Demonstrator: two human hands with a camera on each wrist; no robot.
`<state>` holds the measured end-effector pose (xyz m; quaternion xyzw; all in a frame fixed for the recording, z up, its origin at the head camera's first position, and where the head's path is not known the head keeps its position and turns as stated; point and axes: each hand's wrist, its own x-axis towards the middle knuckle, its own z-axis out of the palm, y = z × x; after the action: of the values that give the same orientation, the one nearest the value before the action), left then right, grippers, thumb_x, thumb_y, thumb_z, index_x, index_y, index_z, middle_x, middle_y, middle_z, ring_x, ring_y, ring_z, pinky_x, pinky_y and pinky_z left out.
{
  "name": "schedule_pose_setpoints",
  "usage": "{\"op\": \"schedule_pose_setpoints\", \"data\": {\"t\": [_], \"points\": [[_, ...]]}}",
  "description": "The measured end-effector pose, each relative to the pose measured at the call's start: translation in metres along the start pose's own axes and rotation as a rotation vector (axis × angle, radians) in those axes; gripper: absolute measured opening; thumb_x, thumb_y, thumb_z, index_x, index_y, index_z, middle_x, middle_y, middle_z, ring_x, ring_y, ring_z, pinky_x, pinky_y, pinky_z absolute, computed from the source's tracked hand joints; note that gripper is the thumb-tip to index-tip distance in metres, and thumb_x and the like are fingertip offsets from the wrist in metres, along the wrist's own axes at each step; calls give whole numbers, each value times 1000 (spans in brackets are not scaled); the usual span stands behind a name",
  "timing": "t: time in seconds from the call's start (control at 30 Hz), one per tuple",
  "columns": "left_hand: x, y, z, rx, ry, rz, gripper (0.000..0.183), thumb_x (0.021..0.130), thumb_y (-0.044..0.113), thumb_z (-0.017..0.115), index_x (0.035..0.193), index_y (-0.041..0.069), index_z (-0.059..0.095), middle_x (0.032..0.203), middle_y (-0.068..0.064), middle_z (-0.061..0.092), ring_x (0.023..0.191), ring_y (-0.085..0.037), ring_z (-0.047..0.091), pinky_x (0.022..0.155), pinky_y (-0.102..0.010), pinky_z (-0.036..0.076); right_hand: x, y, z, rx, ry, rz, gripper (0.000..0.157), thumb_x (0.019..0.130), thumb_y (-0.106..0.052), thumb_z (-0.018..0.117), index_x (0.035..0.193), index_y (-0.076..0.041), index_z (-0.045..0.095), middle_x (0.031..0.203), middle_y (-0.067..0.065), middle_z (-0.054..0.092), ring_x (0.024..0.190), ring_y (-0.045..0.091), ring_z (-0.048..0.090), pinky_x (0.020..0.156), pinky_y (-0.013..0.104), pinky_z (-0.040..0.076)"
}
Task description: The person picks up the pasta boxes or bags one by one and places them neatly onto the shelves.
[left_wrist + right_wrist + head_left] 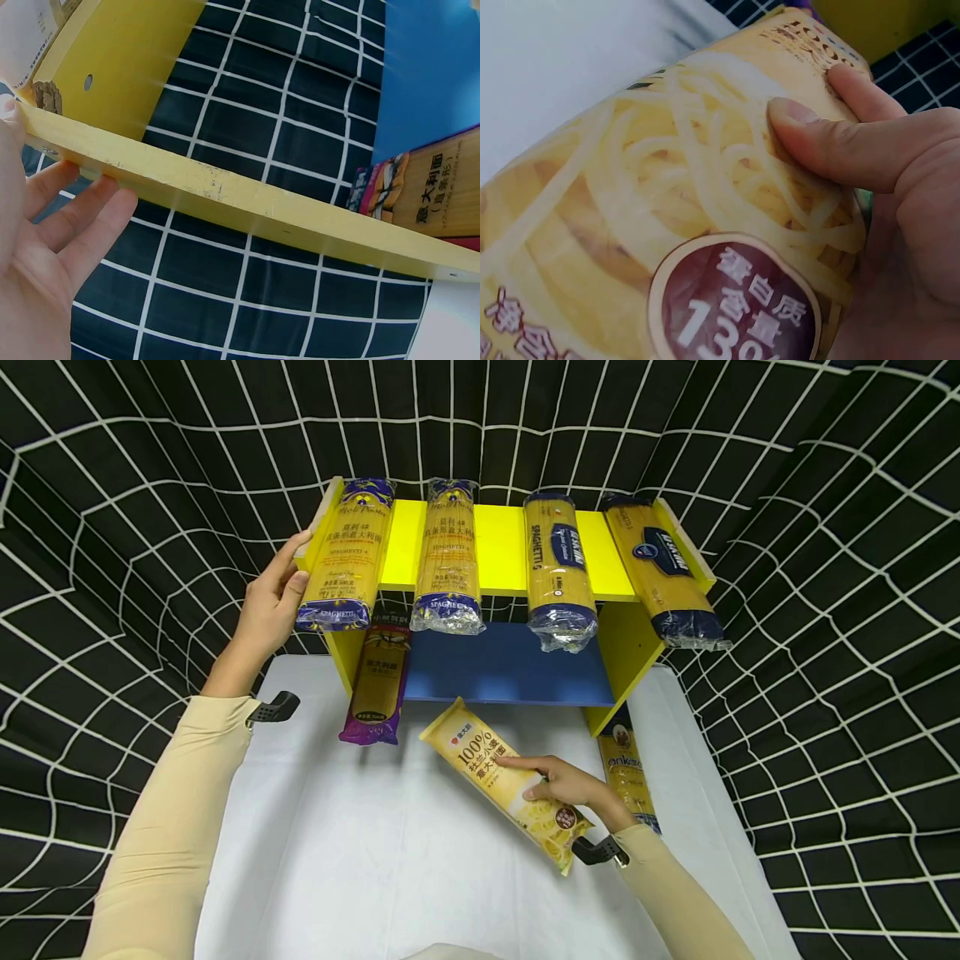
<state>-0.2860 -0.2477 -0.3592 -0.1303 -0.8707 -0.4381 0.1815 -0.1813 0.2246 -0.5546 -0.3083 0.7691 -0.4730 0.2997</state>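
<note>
My right hand [558,781] grips a pale yellow pack of pasta [480,752], thumb on its printed front. The pack is slanted in front of the shelf, above the white cloth. In the right wrist view the thumb [817,142] presses the wrapper [667,165]; part of the hand is hidden behind the pack. At the upper left, my left hand [273,597] holds the end of the yellow and blue shelf [498,547], beside a spaghetti pack [348,556]. The left wrist view has its fingers [90,210] against the yellow side board [225,187].
On the top tier lie more spaghetti packs [450,556] [558,560] [667,568]. A purple-ended pasta pack [378,681] lies at the left of the blue lower tier [510,664]. Another pack [628,768] is right of the shelf on the white cloth [337,843]. Black gridded curtains [480,427] surround it.
</note>
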Motion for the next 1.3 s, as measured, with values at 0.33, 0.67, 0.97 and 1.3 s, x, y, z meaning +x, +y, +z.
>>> {"op": "schedule_pose_setpoints", "data": {"t": [0.33, 0.67, 0.97, 1.3], "points": [[0, 1, 0, -1, 1, 1, 49, 105, 37, 40, 151, 51, 28, 143, -15, 57, 82, 1, 56, 67, -5, 45, 7, -10, -8, 169, 105, 30, 65, 98, -12, 60, 156, -25, 33, 156, 18, 40, 76, 15, 67, 65, 31, 59], [-1, 2, 0, 1, 7, 2, 49, 105, 36, 41, 151, 49, 29, 141, -16, 58, 81, 2, 55, 67, -6, 45, 25, -17, -5, 311, 321, 29, 67, 97, -16, 63, 155, -31, 33, 167, -3, 18, 152, 28, 22, 94, 18, 50], [-1, 2, 1, -1, 4, -2, 50, 105, 36, 41, 152, 49, 29, 143, -15, 57, 82, 2, 55, 68, -6, 45, 44, -15, -2, 475, 466, 83, 68, 97, -13, 63, 154, -33, 34, 167, -4, 16, 145, 29, 34, 90, 18, 51], [0, 2, 1, -5, 8, 4, 50, 105, 36, 41, 152, 47, 29, 142, -17, 57, 82, 3, 55, 67, -5, 45, 58, -19, 3, 610, 542, 155, 66, 97, -13, 63, 153, -35, 36, 165, -5, 23, 134, 19, 46, 88, 19, 53]]}}
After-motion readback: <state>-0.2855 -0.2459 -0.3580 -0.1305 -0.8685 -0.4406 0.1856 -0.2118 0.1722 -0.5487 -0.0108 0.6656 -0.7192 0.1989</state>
